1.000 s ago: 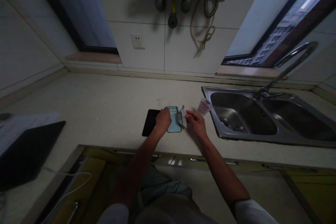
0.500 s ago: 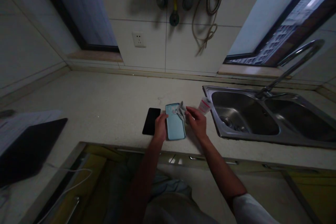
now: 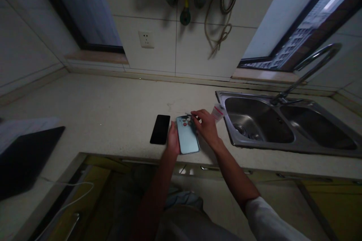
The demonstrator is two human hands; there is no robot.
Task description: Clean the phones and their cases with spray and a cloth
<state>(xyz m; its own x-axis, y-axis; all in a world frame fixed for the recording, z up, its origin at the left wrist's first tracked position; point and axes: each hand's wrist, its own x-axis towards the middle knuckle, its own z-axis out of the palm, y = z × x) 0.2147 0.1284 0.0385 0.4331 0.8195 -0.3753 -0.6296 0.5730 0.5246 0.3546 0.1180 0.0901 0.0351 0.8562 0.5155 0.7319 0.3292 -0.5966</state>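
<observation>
Centrally on the counter (image 3: 98, 98), a pale blue phone case (image 3: 189, 139) lies with its camera end away, not yet on any phone. The left hand's (image 3: 173, 139) fingers rest against its edge; the right hand's (image 3: 206, 126) curl over its upper corner, though whether they grip is too dim to tell. A black smartphone (image 3: 160, 129) lies just left, outside the case; a small tube (image 3: 217, 112) stands by the steel sink (image 3: 226, 99).

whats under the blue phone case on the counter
The light blue phone case lies on the pale counter, its left edge against the left hand, the right hand beside its top corner. The case covers whatever is beneath, so that cannot be seen.
</observation>
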